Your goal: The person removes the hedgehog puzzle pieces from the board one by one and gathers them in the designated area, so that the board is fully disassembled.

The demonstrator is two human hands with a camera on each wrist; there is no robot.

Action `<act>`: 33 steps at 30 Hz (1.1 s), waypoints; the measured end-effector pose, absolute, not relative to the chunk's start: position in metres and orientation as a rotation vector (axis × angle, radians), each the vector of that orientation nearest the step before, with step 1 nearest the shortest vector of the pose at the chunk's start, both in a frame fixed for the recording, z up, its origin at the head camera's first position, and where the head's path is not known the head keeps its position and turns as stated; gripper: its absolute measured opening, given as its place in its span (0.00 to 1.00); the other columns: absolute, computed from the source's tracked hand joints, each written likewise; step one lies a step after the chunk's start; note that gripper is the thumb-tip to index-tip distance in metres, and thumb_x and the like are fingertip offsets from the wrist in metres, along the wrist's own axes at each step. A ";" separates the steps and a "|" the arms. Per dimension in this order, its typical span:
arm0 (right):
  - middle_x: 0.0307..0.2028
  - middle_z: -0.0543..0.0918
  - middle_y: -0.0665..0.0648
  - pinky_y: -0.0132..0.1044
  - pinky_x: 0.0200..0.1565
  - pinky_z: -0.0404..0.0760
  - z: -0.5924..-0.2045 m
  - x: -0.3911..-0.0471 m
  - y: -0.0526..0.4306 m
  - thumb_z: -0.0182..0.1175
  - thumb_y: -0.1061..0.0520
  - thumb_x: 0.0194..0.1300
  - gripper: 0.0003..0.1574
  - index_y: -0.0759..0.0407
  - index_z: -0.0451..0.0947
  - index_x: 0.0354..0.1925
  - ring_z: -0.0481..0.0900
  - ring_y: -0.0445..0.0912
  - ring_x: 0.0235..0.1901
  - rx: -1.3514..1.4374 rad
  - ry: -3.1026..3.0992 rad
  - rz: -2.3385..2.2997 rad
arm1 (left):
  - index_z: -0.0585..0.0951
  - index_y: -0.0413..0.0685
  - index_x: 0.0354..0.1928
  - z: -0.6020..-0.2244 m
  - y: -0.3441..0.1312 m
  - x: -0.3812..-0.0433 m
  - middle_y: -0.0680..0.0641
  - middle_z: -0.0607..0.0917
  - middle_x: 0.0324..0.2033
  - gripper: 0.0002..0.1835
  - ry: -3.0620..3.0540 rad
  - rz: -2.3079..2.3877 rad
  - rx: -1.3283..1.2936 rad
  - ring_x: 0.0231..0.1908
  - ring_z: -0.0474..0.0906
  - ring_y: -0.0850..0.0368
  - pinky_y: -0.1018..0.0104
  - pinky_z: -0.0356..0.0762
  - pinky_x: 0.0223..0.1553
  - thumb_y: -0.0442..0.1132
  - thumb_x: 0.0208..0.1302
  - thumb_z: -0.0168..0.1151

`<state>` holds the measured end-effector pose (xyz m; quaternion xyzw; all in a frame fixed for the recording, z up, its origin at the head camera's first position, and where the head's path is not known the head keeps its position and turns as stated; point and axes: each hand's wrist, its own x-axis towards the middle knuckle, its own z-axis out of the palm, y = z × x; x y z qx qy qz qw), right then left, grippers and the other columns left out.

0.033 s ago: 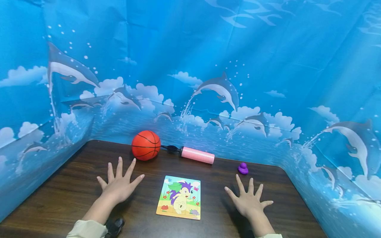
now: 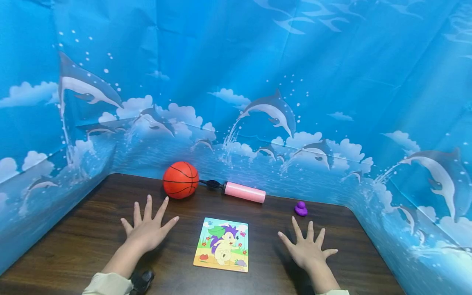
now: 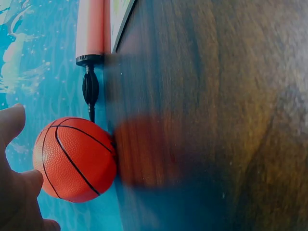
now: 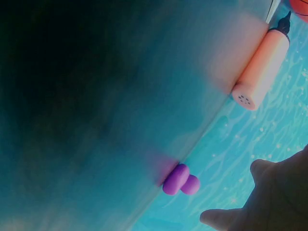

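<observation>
My left hand (image 2: 147, 233) is held over the left side of the table with its fingers spread and nothing in it. Just beyond its fingertips sits a small orange-red basketball (image 2: 180, 180), which in the left wrist view (image 3: 74, 161) appears beside the hand. On the right, my right hand (image 2: 309, 250) is spread the same way, also holding nothing. A small purple toy (image 2: 300, 209), a round knob on a wider base, stands beyond those fingers. Between the hands lies a square picture puzzle (image 2: 222, 245) of a purple-spined hedgehog.
Behind the puzzle, a pink hand pump (image 2: 245, 192) with a black nozzle end (image 2: 213, 184) lies on its side, pointing toward the ball. The dark wooden table (image 2: 265, 229) is bordered by a blue dolphin-printed curtain (image 2: 236, 61) at the back and both sides.
</observation>
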<state>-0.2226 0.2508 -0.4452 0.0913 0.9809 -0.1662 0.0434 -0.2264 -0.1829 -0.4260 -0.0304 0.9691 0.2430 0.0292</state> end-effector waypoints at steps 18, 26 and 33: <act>0.75 0.37 0.74 0.78 0.51 0.12 -0.439 -0.220 0.240 0.34 0.12 0.58 0.61 0.40 0.46 0.79 0.23 0.74 0.71 0.221 3.092 -0.414 | 0.46 0.50 0.79 -0.427 -0.187 -0.221 0.26 0.31 0.73 0.55 2.995 0.762 -0.071 0.68 0.16 0.21 0.22 0.09 0.53 0.80 0.61 0.39; 0.75 0.45 0.74 0.81 0.55 0.21 -0.445 -0.230 0.214 0.40 0.18 0.63 0.54 0.41 0.51 0.78 0.31 0.75 0.72 0.098 3.131 -0.435 | 0.51 0.54 0.79 -0.434 -0.170 -0.224 0.29 0.36 0.75 0.52 3.011 0.744 0.013 0.70 0.23 0.22 0.21 0.14 0.56 0.77 0.62 0.46; 0.71 0.63 0.65 0.80 0.61 0.43 -0.447 -0.249 0.163 0.53 0.32 0.70 0.38 0.39 0.64 0.73 0.54 0.70 0.70 -0.259 3.072 -0.692 | 0.64 0.62 0.75 -0.434 -0.123 -0.211 0.38 0.47 0.77 0.39 2.861 0.729 0.451 0.74 0.35 0.30 0.23 0.26 0.63 0.65 0.65 0.57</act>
